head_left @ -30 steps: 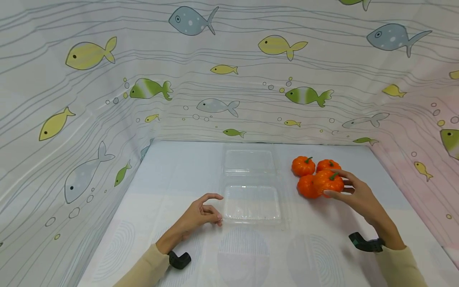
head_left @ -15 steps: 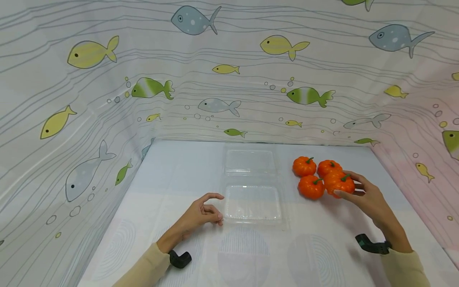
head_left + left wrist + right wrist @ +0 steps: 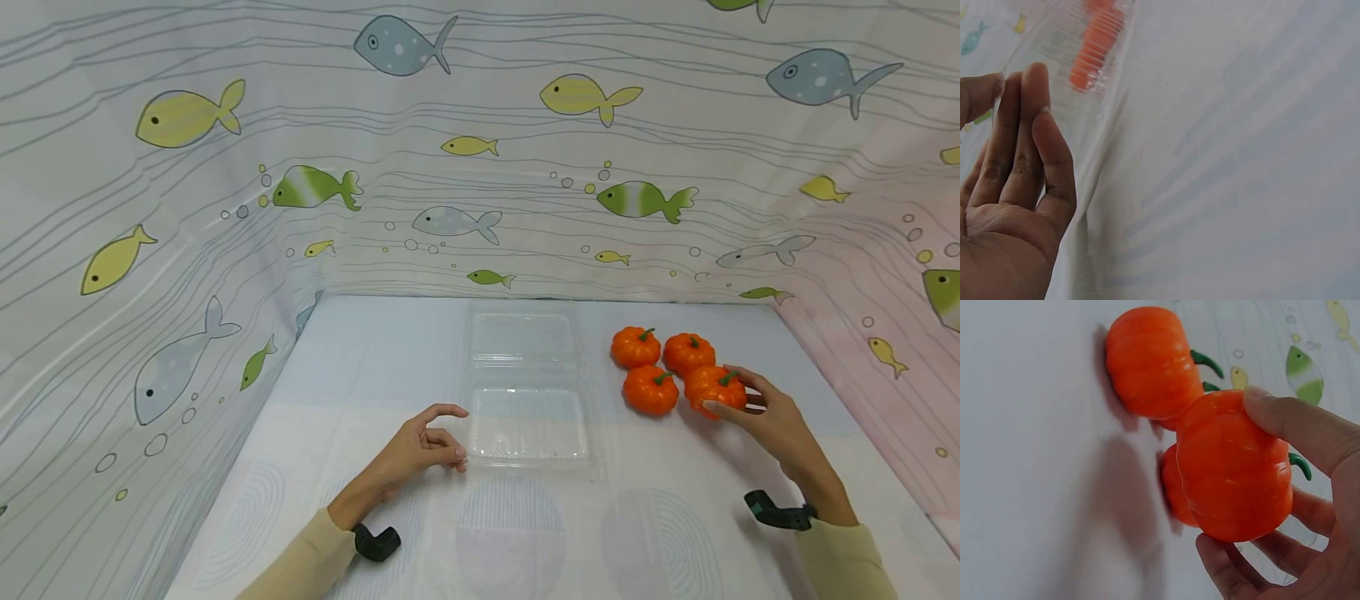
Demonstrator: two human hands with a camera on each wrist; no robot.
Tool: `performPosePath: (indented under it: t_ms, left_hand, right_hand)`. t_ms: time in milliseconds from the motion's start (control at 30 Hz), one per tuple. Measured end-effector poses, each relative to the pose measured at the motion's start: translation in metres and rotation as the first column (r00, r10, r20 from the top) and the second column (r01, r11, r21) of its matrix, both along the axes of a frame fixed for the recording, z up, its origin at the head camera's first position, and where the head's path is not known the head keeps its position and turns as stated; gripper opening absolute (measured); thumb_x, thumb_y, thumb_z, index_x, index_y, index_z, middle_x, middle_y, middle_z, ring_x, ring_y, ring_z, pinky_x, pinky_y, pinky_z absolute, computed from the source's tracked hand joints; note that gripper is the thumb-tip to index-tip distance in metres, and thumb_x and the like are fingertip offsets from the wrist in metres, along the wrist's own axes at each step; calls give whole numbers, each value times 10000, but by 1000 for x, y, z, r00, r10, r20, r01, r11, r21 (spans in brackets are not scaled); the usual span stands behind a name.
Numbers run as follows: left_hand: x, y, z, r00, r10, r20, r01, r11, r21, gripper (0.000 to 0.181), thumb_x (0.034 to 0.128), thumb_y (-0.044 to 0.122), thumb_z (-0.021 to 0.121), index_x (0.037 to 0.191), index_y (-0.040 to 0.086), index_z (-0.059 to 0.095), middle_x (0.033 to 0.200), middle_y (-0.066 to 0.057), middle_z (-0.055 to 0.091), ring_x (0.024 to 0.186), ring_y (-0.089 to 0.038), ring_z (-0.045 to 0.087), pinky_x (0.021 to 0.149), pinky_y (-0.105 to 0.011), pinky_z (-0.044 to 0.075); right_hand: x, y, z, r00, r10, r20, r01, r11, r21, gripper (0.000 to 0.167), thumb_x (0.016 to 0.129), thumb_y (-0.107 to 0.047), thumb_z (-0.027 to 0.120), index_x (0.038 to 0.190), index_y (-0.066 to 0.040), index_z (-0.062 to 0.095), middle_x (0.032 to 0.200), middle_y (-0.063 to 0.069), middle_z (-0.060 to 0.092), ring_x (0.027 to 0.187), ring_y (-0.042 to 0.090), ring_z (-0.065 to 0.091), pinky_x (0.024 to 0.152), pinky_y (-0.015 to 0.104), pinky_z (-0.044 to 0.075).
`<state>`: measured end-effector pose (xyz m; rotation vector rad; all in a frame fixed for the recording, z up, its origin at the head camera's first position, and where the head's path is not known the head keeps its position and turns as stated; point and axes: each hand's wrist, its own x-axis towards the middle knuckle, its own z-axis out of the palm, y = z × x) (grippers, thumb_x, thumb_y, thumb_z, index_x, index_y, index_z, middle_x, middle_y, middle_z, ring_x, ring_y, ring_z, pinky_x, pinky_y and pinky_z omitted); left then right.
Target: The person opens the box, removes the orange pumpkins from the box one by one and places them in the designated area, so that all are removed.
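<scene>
My right hand [image 3: 772, 421] holds a small orange toy pumpkin [image 3: 712, 390] with a green stem, at the front right of a cluster of pumpkins. In the right wrist view, thumb and fingers grip the pumpkin [image 3: 1235, 469] from both sides; whether it touches the table cannot be told. My left hand [image 3: 416, 450] is at the left edge of an unfolded clear plastic clamshell box [image 3: 528, 425]. Its index finger reaches the rim, with the other fingers loosely bent. The left wrist view shows the fingers [image 3: 1025, 137] against the box's clear wall [image 3: 1066, 100].
Three more orange pumpkins stand close by: one at back left [image 3: 635, 347], one at back right [image 3: 688, 354], one at front left [image 3: 650, 391]. The box's lid [image 3: 522, 336] lies flat behind its base. A fish-print curtain [image 3: 420, 183] surrounds the white table [image 3: 360, 358].
My right hand has moved the held pumpkin right, away from the front-left pumpkin, then slightly down. The left hand and the box stay put.
</scene>
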<state>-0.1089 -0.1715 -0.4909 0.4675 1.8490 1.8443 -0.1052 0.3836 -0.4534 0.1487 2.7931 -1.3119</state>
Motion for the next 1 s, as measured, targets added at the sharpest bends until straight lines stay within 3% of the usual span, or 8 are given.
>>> performPosePath:
  t_ms: [200, 467, 700, 1000]
  left_hand:
    - [2, 1, 0, 1000, 11, 13, -11, 1000, 4, 658, 949, 97, 757, 1507, 51, 411, 960, -193, 742, 876, -350, 745, 864, -439, 591]
    - [0, 1, 1, 1000, 0, -7, 0, 1000, -1, 664, 959, 100, 745, 1516, 39, 389, 962, -179, 744, 884, -356, 743, 879, -446, 587]
    - [1, 0, 1, 1000, 11, 8, -11, 1000, 2, 643, 957, 111, 751, 1507, 66, 420, 974, -198, 741, 891, -369, 740, 877, -454, 585]
    - [3, 7, 6, 1000, 1, -9, -1, 1000, -18, 643, 961, 132, 751, 1510, 81, 421, 982, -203, 735, 897, -369, 731, 878, -428, 579]
  right_hand:
    - [-5, 4, -13, 1000, -7, 18, 7, 1000, -18, 928, 961, -493, 708, 1622, -49, 232, 1586, 361, 244, 1300, 557, 373, 944, 685, 446]
    - [-8, 5, -19, 998, -17, 61, 20, 999, -46, 957, 970, -479, 703, 1614, 5, 188, 1587, 386, 224, 1350, 574, 328, 1026, 745, 348]
    - [-13, 3, -24, 995, -34, 94, 37, 999, -29, 979, 969, -512, 690, 1615, 10, 172, 1572, 398, 237, 1356, 572, 318, 1036, 746, 341]
    - [-10, 5, -28, 996, -58, 62, 60, 998, -35, 994, 961, -544, 682, 1620, -3, 171, 1572, 397, 247, 1344, 585, 340, 1027, 758, 324]
